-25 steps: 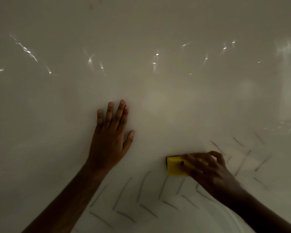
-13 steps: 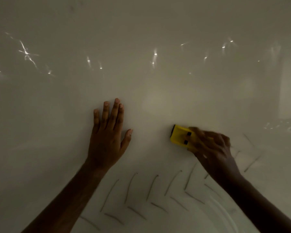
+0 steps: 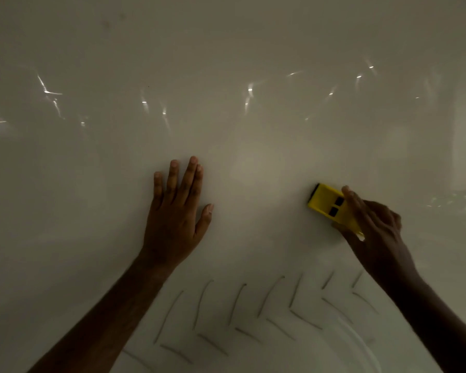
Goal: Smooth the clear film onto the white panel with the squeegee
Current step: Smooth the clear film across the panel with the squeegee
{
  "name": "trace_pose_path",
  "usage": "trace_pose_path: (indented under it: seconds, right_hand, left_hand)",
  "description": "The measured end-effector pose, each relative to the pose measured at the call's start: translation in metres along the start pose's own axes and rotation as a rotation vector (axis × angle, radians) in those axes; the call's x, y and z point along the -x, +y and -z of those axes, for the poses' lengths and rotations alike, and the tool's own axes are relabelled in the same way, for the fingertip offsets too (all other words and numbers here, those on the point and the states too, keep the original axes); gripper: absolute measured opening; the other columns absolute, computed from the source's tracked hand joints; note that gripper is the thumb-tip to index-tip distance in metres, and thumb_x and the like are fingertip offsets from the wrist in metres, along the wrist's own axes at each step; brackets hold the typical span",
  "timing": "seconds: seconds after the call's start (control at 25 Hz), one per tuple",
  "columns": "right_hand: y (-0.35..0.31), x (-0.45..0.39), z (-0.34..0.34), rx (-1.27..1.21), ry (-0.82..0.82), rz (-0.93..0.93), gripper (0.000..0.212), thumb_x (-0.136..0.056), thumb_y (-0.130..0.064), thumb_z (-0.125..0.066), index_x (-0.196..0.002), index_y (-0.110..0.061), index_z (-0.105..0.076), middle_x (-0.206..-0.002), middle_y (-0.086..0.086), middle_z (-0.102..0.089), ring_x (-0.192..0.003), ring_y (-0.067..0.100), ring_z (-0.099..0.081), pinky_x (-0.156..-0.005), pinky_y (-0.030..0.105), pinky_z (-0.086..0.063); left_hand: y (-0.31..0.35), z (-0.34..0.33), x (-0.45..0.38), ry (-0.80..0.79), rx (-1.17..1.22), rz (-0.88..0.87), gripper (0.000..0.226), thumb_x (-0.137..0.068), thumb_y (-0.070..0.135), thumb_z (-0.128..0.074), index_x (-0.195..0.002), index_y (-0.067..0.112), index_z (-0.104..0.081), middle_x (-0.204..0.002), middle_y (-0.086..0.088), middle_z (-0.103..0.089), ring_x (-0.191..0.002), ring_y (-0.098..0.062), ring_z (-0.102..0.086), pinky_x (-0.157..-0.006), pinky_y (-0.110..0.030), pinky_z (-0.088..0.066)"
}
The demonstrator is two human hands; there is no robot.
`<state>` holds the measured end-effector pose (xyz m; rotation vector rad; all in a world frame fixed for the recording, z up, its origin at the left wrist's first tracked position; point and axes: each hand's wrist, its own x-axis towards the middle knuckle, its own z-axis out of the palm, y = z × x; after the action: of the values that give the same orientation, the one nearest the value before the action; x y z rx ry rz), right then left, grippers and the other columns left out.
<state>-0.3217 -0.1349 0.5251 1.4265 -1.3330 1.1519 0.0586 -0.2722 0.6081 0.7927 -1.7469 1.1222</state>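
Note:
The white panel fills the whole view, glossy under a clear film that shows only as faint wrinkles and glints across the upper middle. My left hand lies flat on the film at centre, fingers straight and together, thumb out to the right. My right hand grips the rear of a yellow squeegee at the right, its dark front edge pointing up-left against the film. Part of the squeegee is hidden under my fingers.
A row of dark chevron-shaped creases runs across the lower middle of the panel, below both hands. Bright light reflections sit at the upper left and far right edge.
My right hand has carried the squeegee upward and to the right across the film, tilting it up-left. My left hand has stayed flat in nearly the same spot.

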Motion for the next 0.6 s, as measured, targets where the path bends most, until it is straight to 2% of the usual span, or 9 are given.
trace_pose_path:
  seconds: [0.12,0.2,0.28,0.36,0.44,0.6]
  right_hand:
    - [-0.023,0.022,-0.015,-0.022,-0.036,0.128,0.058,-0.107,-0.043,-0.049,-0.159,-0.017,-0.043,-0.158,-0.002,-0.051,-0.123,0.030,-0.055,-0.099,0.046,-0.038]
    - [-0.028,0.056,-0.019,-0.028,-0.129,0.223,0.059,-0.108,-0.040,-0.050,-0.163,-0.024,-0.037,-0.164,-0.009,-0.043,-0.129,0.024,-0.055,-0.099,0.046,-0.040]
    - [-0.020,0.078,-0.016,-0.019,-0.190,0.227,0.063,-0.105,-0.041,-0.052,-0.165,-0.031,-0.032,-0.168,-0.014,-0.037,-0.134,0.021,-0.055,-0.100,0.047,-0.041]
    - [-0.002,0.076,-0.007,-0.007,-0.181,0.154,0.059,-0.108,-0.048,-0.044,-0.164,-0.034,-0.032,-0.165,-0.014,-0.040,-0.132,0.022,-0.056,-0.101,0.047,-0.041]
    - [0.014,0.058,-0.001,-0.001,-0.106,0.019,0.058,-0.108,-0.054,-0.042,-0.160,-0.031,-0.039,-0.158,-0.010,-0.049,-0.127,0.026,-0.055,-0.101,0.046,-0.039]
    - [0.020,0.011,0.003,-0.067,-0.007,-0.213,0.067,-0.097,-0.038,-0.069,-0.158,-0.019,-0.047,-0.149,0.006,-0.061,-0.123,0.030,-0.051,-0.102,0.051,-0.039]
  left_hand:
    - [0.012,-0.002,-0.009,0.000,0.004,-0.012,0.076,-0.110,0.046,-0.037,-0.171,0.005,-0.019,-0.180,-0.013,-0.014,-0.166,-0.040,-0.008,-0.135,-0.055,0.002]
    - [0.021,-0.003,-0.015,-0.001,0.012,-0.028,0.076,-0.110,0.046,-0.038,-0.171,0.004,-0.019,-0.180,-0.013,-0.014,-0.166,-0.041,-0.010,-0.135,-0.054,0.003]
    - [0.029,-0.004,-0.019,-0.002,0.015,-0.036,0.077,-0.109,0.047,-0.038,-0.170,0.004,-0.019,-0.180,-0.013,-0.014,-0.165,-0.041,-0.012,-0.135,-0.054,0.004]
    - [0.036,-0.005,-0.021,-0.002,0.017,-0.041,0.077,-0.109,0.047,-0.039,-0.170,0.004,-0.019,-0.180,-0.012,-0.014,-0.166,-0.041,-0.011,-0.135,-0.054,0.005]
    - [0.040,-0.005,-0.023,-0.001,0.027,-0.047,0.077,-0.109,0.046,-0.041,-0.171,0.005,-0.019,-0.180,-0.011,-0.014,-0.166,-0.042,-0.011,-0.135,-0.054,0.005]
    - [0.048,-0.005,-0.028,-0.013,0.040,-0.054,0.078,-0.108,0.047,-0.042,-0.171,0.006,-0.019,-0.181,-0.010,-0.013,-0.166,-0.043,-0.010,-0.134,-0.056,0.002]
